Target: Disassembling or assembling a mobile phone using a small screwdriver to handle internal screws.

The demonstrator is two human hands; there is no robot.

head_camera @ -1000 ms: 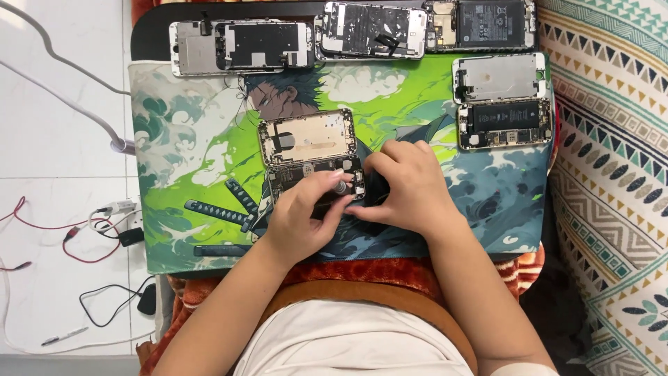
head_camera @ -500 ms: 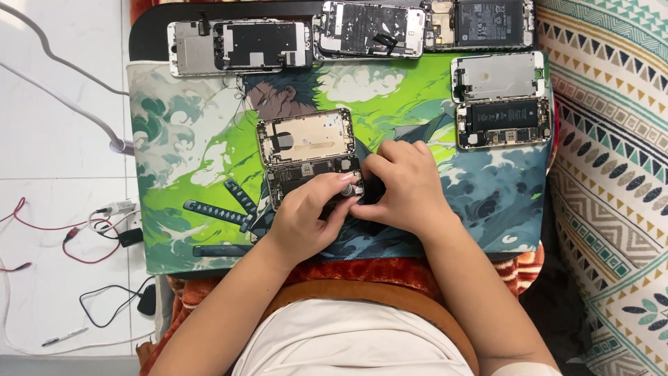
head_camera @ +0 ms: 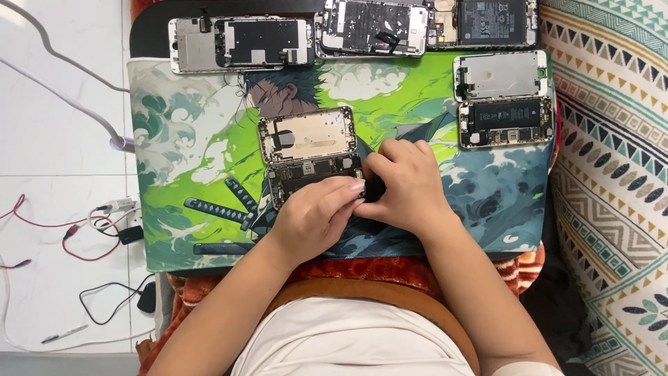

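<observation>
Since half a second ago my left hand (head_camera: 314, 214) has slid right, its grip joining my right hand (head_camera: 407, 184), both pinched on the opened phone's (head_camera: 313, 173) near-right corner, mid-mat (head_camera: 188, 174).

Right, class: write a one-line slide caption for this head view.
Both hands, left hand and right hand, work on an opened phone on a printed mat.

Taking the green illustrated mat (head_camera: 209, 174) as landmark: a black rectangular battery label (head_camera: 490, 12) sits at its top right edge, another dark one (head_camera: 508, 115) lies on its right side, and detached screen panels (head_camera: 240, 43) lie face down along its top.
</observation>
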